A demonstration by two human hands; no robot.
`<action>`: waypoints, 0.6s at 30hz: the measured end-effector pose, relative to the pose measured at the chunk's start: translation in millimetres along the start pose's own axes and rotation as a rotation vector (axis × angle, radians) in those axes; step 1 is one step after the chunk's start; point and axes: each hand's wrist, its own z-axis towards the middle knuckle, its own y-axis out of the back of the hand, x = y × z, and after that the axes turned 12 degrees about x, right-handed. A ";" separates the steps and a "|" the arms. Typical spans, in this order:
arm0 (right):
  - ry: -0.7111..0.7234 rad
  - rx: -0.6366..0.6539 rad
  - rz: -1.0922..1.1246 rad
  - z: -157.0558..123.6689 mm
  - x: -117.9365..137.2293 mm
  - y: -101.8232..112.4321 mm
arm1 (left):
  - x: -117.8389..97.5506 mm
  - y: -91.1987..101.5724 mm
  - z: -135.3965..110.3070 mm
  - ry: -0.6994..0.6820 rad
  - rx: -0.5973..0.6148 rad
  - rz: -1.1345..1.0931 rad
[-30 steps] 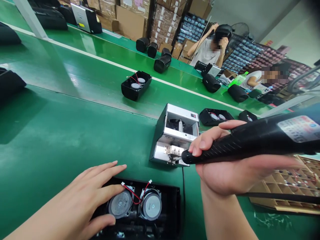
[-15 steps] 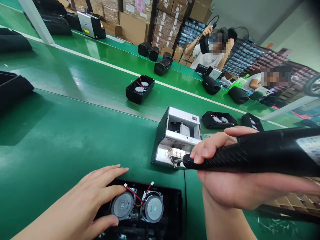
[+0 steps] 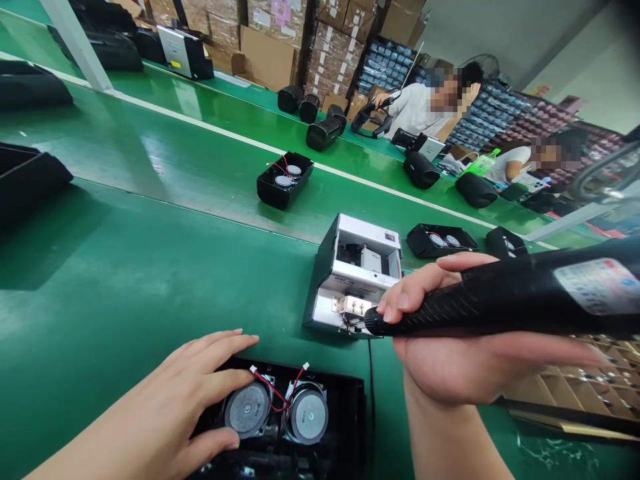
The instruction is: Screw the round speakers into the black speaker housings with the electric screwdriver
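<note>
The right hand [image 3: 450, 360] holds a black electric screwdriver [image 3: 500, 300], and its grip is closed around the body, with the fingers [image 3: 415, 290] wrapped over the top. The front end of the screwdriver is at the metal front of a small silver screw feeder [image 3: 353, 277], but I cannot tell if it touches the feeder. The feeder stands on the green desk [image 3: 125, 280], and a thin black cable [image 3: 371, 380] goes down from it. The left hand [image 3: 150, 407] is open with spread fingers, and it rests on the left side of a black speaker housing [image 3: 350, 413], which lies on the desk near the lower edge of the view. In this housing sit two round speakers [image 3: 247, 410] [image 3: 309, 415], side by side, and red wires [image 3: 273, 390] go between them. One finger of the left hand is just at the rim of the left speaker. Beside the right forearm is a cardboard tray [image 3: 565, 380] with many small compartments. Farther on the desk are more black housings [image 3: 285, 180], and behind them two co-workers [image 3: 420, 110] [image 3: 515, 163] sit at work in front of stacked cartons [image 3: 270, 47].
</note>
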 end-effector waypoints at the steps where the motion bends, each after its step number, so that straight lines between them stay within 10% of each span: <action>1: -0.004 0.011 0.003 -0.5 -0.9 0.8 | 0.2 0.6 -0.6 -0.006 0.008 0.011; 18: -0.108 0.092 0.086 -12.6 0.3 7.5 | -20.6 23.6 8.9 0.046 0.053 -0.027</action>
